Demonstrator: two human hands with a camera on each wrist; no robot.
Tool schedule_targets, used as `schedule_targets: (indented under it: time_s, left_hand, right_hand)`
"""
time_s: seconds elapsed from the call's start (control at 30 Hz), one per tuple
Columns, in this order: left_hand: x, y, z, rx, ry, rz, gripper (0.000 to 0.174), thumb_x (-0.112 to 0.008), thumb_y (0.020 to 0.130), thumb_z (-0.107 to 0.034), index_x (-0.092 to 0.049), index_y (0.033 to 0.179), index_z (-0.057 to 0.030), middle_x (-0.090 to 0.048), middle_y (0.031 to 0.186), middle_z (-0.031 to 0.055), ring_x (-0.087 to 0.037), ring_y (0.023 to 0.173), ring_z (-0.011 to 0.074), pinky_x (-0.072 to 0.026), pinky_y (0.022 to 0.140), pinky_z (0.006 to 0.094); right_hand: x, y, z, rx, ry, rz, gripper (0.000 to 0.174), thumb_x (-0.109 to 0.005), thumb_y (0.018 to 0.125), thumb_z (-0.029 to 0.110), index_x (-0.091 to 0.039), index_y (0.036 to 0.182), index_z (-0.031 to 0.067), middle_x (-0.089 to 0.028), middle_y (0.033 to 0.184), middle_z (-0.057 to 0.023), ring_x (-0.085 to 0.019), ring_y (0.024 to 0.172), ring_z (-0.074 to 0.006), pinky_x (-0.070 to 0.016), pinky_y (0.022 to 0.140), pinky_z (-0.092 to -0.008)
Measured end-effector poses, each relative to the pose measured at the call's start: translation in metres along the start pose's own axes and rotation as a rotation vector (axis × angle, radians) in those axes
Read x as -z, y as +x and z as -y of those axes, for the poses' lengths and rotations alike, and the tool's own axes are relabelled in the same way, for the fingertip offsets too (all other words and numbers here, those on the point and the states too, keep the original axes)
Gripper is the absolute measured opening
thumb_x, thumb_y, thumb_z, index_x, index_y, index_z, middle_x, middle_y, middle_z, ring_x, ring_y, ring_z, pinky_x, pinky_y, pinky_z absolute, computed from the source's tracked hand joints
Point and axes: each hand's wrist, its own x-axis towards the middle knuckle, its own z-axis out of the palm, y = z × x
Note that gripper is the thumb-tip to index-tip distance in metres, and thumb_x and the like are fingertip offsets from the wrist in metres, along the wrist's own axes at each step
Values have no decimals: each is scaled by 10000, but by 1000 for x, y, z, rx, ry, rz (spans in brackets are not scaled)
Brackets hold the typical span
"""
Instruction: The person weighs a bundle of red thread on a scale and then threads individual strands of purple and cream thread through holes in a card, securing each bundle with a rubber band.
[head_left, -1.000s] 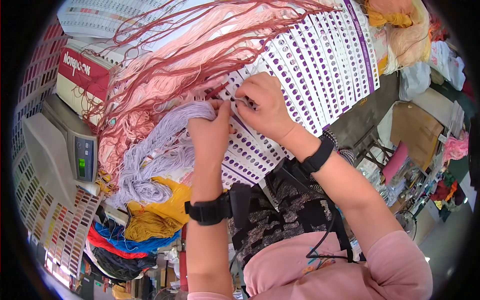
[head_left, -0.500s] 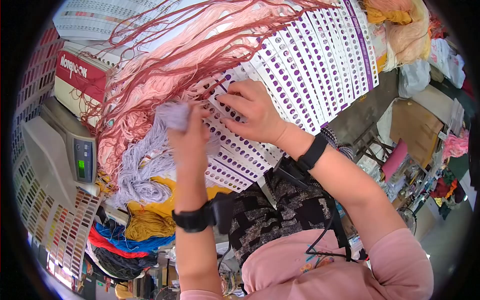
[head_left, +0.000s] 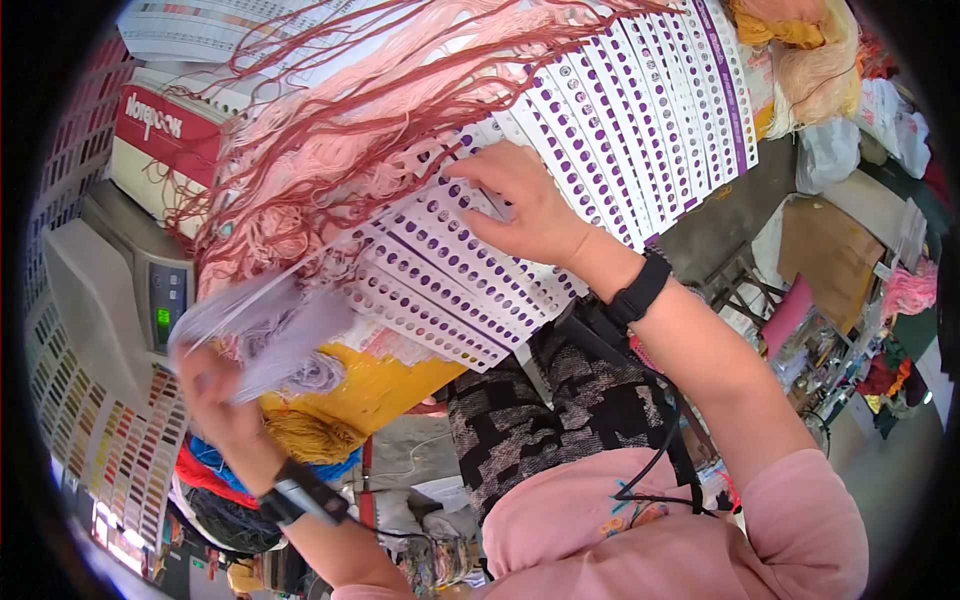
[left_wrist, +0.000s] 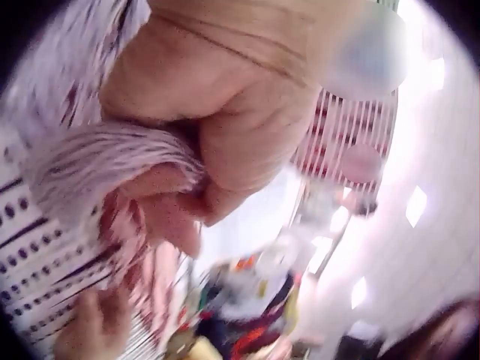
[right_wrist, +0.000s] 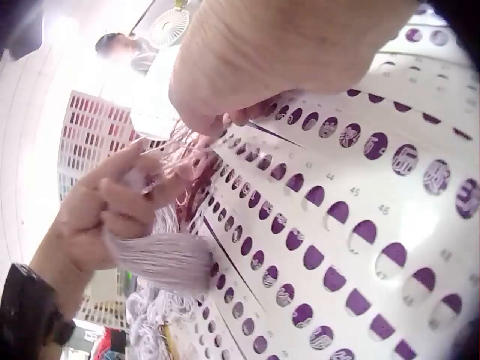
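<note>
White dotted cards [head_left: 600,130] fan beneath right hand [head_left: 525,205]; dark-red and pink yarn [head_left: 400,120] beyond. Lavender skein [head_left: 240,310] lies well left of right hand, in left hand [head_left: 215,395], fingers curled round it. Thin strands [head_left: 325,245] slant between hands; right hand's grip unclear.

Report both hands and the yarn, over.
Left hand grips pale lilac yarn skein. Right hand over punched white cards, grip unclear. Dark red yarn strands overlap cards.
</note>
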Motion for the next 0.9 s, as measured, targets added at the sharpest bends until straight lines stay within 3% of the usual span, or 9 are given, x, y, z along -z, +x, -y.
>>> schedule_targets:
  time_s: [0.07,0.1,0.23,0.27,0.37,0.53,0.7,0.8,0.9]
  left_hand:
    - [60,-31,-50,-276,-168,-667,203,-418,835,-78,-490,999,18,-566,713,13,-419,458,35,-376,417,141]
    - [31,-36,-46,-263,-72,-761,217,-437,829,-78,-485,1016,22,-546,676,-7,-395,440,19,-360,407,138]
    - [-33,-59,25,14,261,-250,286,-497,819,-163,-488,1027,34,-488,576,-13,-369,427,27,-251,376,140]
    - [-49,-57,50,95,352,-458,307,-503,818,-190,-486,1021,40,-504,586,2,-374,421,43,-233,373,152]
    - [-84,-26,103,209,206,-258,333,-447,851,-221,-470,1040,53,-555,882,116,-528,720,152,-413,605,249]
    - [-95,-6,119,270,22,-95,493,-275,893,-326,-355,1163,78,-435,1148,171,-424,1068,247,-340,895,352]
    - [-92,-6,101,311,-86,-31,515,-244,894,-341,-346,1165,85,-412,1172,167,-444,1041,248,-369,869,366]
    - [-92,-7,93,299,-132,-160,368,-350,885,-223,-430,1095,69,-486,1080,154,-499,952,204,-446,755,320]
    - [-92,-11,98,196,219,-128,257,-453,847,-143,-501,1004,55,-520,1035,148,-524,905,186,-459,729,303]
  right_hand:
    - [-2,-1,2,-23,-5,-24,332,-572,623,102,-527,950,74,-510,828,-70,-477,813,-236,-343,733,-336]
    - [-1,0,3,-24,-23,-13,352,-577,614,96,-525,962,73,-508,827,-72,-476,809,-235,-340,728,-332]
    - [-4,2,8,-7,-61,-46,330,-577,606,77,-528,932,73,-505,834,-74,-477,814,-239,-345,724,-339]
    - [-5,3,12,-12,-45,-58,310,-575,608,66,-529,914,72,-504,836,-75,-477,815,-243,-353,718,-341]
    - [-11,2,33,-53,38,-89,142,-568,647,33,-544,787,45,-500,786,-89,-501,748,-243,-406,627,-313]
    - [-36,5,95,-631,823,214,88,-584,706,76,-571,718,-10,-544,627,-56,-491,543,-84,-391,498,-226]
    - [-42,23,113,-819,1053,269,47,-546,733,7,-570,738,-33,-526,601,-5,-479,526,-47,-394,487,-171]
    - [-40,26,118,-930,1098,224,74,-542,721,20,-575,708,-45,-593,767,-68,-482,549,-54,-384,480,-182]
    - [-48,23,119,-846,1139,139,64,-535,719,2,-576,712,-47,-599,842,-102,-490,567,-55,-389,494,-177]
